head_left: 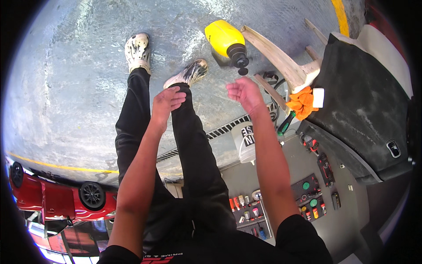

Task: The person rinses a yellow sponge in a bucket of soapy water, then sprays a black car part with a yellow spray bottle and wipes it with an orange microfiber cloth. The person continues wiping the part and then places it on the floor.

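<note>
My left hand point(168, 104) hangs in front of my bent leg, fingers stretched out, holding nothing visible. My right hand point(246, 93) is raised to its right, the fingers loosely bent and nothing seen in them. Just beyond that hand is a yellow bottle point(223, 38) with a black cap whose flip lid hangs open. It tilts with the cap toward me, apart from my fingers; what supports it I cannot tell. To the right, an orange cloth point(301, 104) lies bunched beside a small white block point(318, 97), on the edge of a dark panel point(356, 101).
Pale wooden legs point(278, 57) of a stand rise near the bottle. A green-handled tool point(286, 123) sits below the cloth. Also there are a light-coloured bucket point(243, 143), a floor drain grate point(226, 126), wall boards with tools point(252, 215) and a red car point(57, 196).
</note>
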Action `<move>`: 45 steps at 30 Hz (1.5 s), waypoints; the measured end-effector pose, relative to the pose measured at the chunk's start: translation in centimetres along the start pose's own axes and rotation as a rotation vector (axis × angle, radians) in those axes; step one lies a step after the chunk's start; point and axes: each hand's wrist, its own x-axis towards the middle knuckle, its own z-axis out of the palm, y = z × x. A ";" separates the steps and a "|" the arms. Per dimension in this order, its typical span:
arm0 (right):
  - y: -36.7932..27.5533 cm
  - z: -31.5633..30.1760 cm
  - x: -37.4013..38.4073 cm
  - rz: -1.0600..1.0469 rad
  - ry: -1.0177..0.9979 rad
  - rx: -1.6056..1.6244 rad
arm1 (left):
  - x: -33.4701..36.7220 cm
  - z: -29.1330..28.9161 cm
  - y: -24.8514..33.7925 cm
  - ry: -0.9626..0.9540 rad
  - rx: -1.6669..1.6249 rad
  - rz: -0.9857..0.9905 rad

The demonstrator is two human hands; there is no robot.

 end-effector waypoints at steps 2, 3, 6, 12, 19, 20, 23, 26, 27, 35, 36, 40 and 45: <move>1.0 0.9 -0.6 -0.114 0.161 -0.102 | 0.0 0.2 0.2 0.014 0.005 -0.015; 1.2 1.2 -0.9 -0.219 0.266 -0.146 | 0.1 0.3 0.2 0.023 0.006 -0.023; 1.9 -0.6 0.9 -0.741 0.473 -0.611 | 0.1 0.5 0.5 0.001 0.014 -0.021; -2.1 3.3 0.3 -1.004 0.471 -1.296 | 0.0 0.4 -0.1 0.005 0.023 -0.017; -5.0 4.1 2.1 -0.802 0.532 -1.296 | 0.2 0.1 -0.5 0.000 -0.010 0.009; -5.5 4.1 2.2 -0.730 0.525 -1.303 | 0.3 0.1 -0.4 0.007 -0.006 -0.001; -6.3 5.4 -0.3 -0.787 0.698 -1.615 | 0.3 0.0 -0.6 0.010 -0.005 -0.015; -6.3 4.8 0.0 -0.902 0.665 -1.682 | 0.3 0.1 -0.4 0.006 -0.003 -0.017; -6.2 4.0 0.5 -0.924 0.604 -1.639 | 0.3 0.2 -0.2 0.005 -0.001 -0.019; -8.9 3.3 2.9 -0.263 0.494 -1.504 | 0.3 0.4 0.2 -0.015 0.008 -0.008; -9.0 2.5 3.4 -0.176 0.463 -1.429 | 0.2 0.5 0.5 -0.017 0.016 -0.006; -7.3 5.0 0.9 -0.634 0.611 -1.517 | 0.4 0.0 0.1 0.013 0.016 -0.022; -8.0 5.7 1.5 -0.722 0.549 -1.556 | 0.3 0.4 0.3 -0.011 0.019 -0.012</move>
